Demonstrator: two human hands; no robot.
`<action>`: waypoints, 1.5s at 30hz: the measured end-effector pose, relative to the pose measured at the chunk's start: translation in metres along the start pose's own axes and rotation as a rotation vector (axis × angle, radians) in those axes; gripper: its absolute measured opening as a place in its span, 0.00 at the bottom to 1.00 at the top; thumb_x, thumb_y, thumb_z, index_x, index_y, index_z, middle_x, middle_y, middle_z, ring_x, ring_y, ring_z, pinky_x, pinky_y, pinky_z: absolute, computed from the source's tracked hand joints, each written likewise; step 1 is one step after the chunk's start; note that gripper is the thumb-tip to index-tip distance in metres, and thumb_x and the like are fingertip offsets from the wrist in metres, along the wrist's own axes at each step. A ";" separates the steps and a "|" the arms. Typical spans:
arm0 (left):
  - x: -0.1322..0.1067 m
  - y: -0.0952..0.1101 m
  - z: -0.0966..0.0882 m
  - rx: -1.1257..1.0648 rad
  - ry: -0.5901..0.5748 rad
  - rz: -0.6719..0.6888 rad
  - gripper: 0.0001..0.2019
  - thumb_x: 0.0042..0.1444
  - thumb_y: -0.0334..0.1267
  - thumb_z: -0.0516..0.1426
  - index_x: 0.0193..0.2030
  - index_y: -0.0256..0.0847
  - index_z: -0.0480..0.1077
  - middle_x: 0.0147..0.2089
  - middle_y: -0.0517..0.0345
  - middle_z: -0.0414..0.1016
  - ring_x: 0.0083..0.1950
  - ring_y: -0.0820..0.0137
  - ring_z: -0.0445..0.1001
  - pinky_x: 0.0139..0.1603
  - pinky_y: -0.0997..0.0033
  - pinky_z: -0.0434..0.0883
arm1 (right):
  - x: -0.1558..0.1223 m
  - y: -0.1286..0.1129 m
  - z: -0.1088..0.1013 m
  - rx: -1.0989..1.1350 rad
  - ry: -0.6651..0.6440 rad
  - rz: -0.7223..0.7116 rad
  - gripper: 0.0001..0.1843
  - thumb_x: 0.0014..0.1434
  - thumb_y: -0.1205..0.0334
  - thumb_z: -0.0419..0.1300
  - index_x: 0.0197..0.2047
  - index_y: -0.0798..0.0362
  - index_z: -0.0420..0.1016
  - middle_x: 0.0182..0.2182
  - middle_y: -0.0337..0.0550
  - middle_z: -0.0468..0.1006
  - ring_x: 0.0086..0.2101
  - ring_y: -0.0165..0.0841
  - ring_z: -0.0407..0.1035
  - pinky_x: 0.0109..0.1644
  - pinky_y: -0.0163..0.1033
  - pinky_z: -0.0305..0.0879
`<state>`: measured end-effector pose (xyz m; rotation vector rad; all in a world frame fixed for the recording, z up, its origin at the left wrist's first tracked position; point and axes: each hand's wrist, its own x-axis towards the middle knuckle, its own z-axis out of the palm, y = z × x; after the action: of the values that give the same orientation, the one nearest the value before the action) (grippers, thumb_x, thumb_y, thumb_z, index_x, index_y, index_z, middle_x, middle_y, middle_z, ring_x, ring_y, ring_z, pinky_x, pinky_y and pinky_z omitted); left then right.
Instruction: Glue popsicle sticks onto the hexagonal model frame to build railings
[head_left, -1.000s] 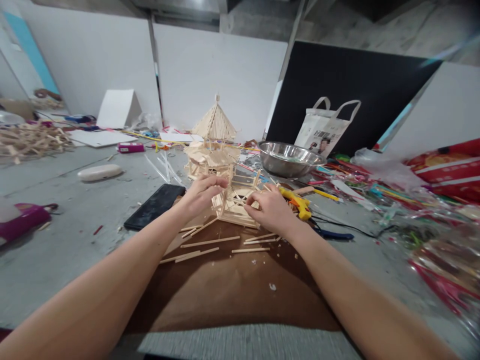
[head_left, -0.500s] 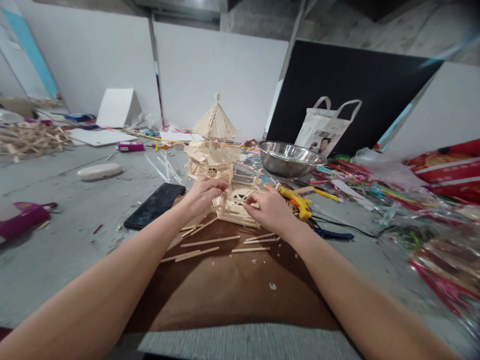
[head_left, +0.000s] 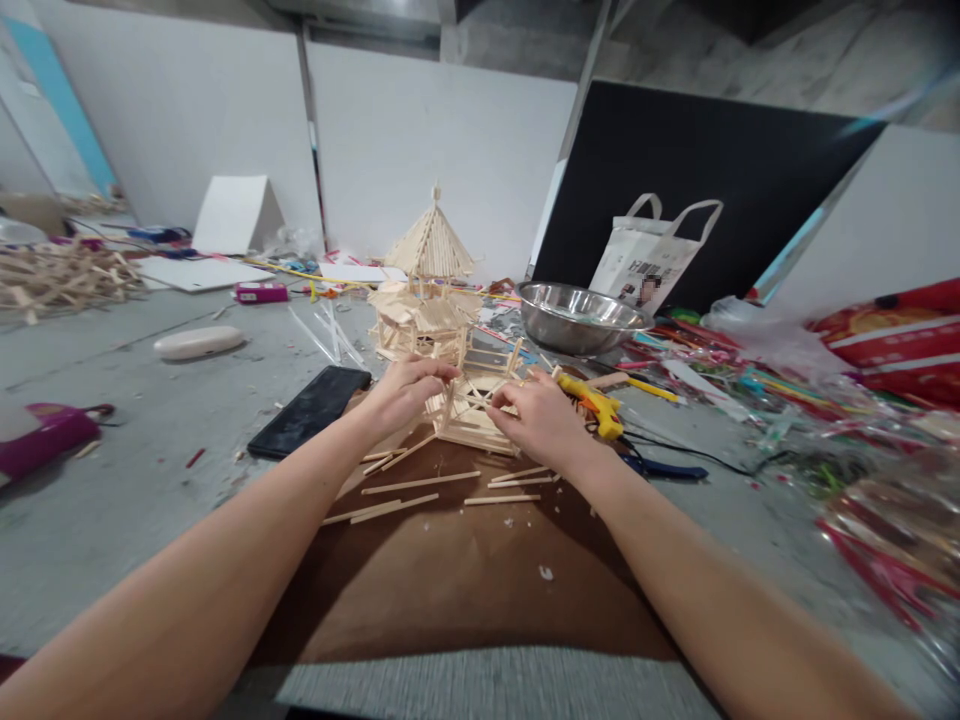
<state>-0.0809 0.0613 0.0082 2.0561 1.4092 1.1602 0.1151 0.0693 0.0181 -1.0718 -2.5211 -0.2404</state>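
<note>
A small frame of pale wooden sticks (head_left: 474, 405) stands on a brown board (head_left: 450, 570) in front of me. My left hand (head_left: 405, 392) pinches an upright stick at the frame's left corner, fingers closed. My right hand (head_left: 541, 418) rests against the frame's right side, fingertips pressed to its sticks. Behind the frame stands a finished stick pagoda (head_left: 425, 285) with a pointed roof. Several loose sticks (head_left: 420, 485) lie on the board just below my hands.
A black phone (head_left: 311, 411) lies left of the board. A yellow glue gun (head_left: 592, 403) with a black cord lies right of my right hand. A steel bowl (head_left: 579, 317), a paper bag (head_left: 651, 255), coloured wrappers (head_left: 862, 440) and a stick pile (head_left: 56, 280) surround the floor.
My hands have hardly moved; the left thumb and fingers have closed slightly tighter on the upright stick. The frame stays where it was.
</note>
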 end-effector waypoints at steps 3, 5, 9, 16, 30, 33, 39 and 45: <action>-0.001 0.002 0.001 0.009 0.004 0.013 0.17 0.45 0.33 0.46 0.39 0.38 0.71 0.38 0.54 0.72 0.47 0.64 0.64 0.50 0.65 0.58 | 0.000 0.000 0.000 -0.016 0.003 -0.005 0.09 0.53 0.63 0.50 0.27 0.54 0.68 0.26 0.40 0.75 0.32 0.32 0.67 0.51 0.44 0.47; -0.002 0.003 0.001 0.033 -0.002 0.022 0.18 0.44 0.32 0.47 0.40 0.39 0.71 0.39 0.55 0.72 0.47 0.64 0.64 0.51 0.66 0.58 | 0.000 0.000 0.000 -0.035 0.007 -0.014 0.09 0.54 0.62 0.49 0.27 0.54 0.68 0.27 0.40 0.75 0.31 0.32 0.67 0.51 0.44 0.47; -0.002 0.003 0.002 0.096 -0.015 0.058 0.20 0.41 0.31 0.49 0.43 0.39 0.68 0.42 0.56 0.71 0.47 0.65 0.64 0.52 0.66 0.57 | 0.000 -0.001 0.000 -0.060 0.016 -0.034 0.09 0.54 0.61 0.49 0.28 0.54 0.68 0.27 0.40 0.75 0.31 0.32 0.67 0.51 0.45 0.47; -0.007 0.008 0.006 0.419 0.066 0.324 0.26 0.42 0.37 0.55 0.52 0.45 0.61 0.55 0.52 0.59 0.56 0.59 0.52 0.55 0.56 0.50 | 0.000 -0.001 0.000 -0.059 0.020 -0.038 0.09 0.55 0.62 0.49 0.29 0.55 0.69 0.29 0.41 0.76 0.33 0.33 0.68 0.53 0.45 0.44; -0.009 0.015 0.018 0.720 0.139 0.509 0.09 0.50 0.39 0.52 0.35 0.44 0.71 0.55 0.54 0.60 0.60 0.56 0.45 0.57 0.49 0.42 | -0.001 0.000 0.005 -0.087 0.071 -0.057 0.10 0.55 0.61 0.49 0.30 0.54 0.69 0.27 0.42 0.76 0.32 0.33 0.68 0.52 0.46 0.45; -0.009 0.014 0.021 0.742 0.179 0.542 0.08 0.51 0.40 0.52 0.32 0.44 0.71 0.54 0.56 0.62 0.60 0.57 0.47 0.57 0.49 0.43 | -0.001 0.000 0.006 -0.077 0.078 -0.053 0.09 0.55 0.62 0.50 0.30 0.55 0.69 0.28 0.42 0.76 0.32 0.33 0.68 0.53 0.46 0.45; -0.007 0.011 0.027 0.787 0.232 0.583 0.08 0.50 0.39 0.53 0.25 0.43 0.71 0.51 0.59 0.66 0.59 0.59 0.51 0.57 0.48 0.43 | -0.001 -0.001 0.004 -0.033 0.067 -0.036 0.08 0.54 0.61 0.51 0.31 0.55 0.69 0.29 0.43 0.76 0.33 0.33 0.68 0.53 0.47 0.45; -0.006 0.010 0.028 0.792 0.275 0.595 0.10 0.52 0.42 0.52 0.25 0.44 0.72 0.50 0.61 0.68 0.58 0.61 0.53 0.57 0.50 0.45 | 0.000 0.012 -0.017 0.249 0.017 0.105 0.11 0.54 0.61 0.49 0.34 0.55 0.70 0.30 0.43 0.76 0.32 0.31 0.68 0.39 0.37 0.58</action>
<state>-0.0537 0.0548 -0.0031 3.1279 1.6062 1.2570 0.1291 0.0722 0.0337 -1.0901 -2.3931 0.0911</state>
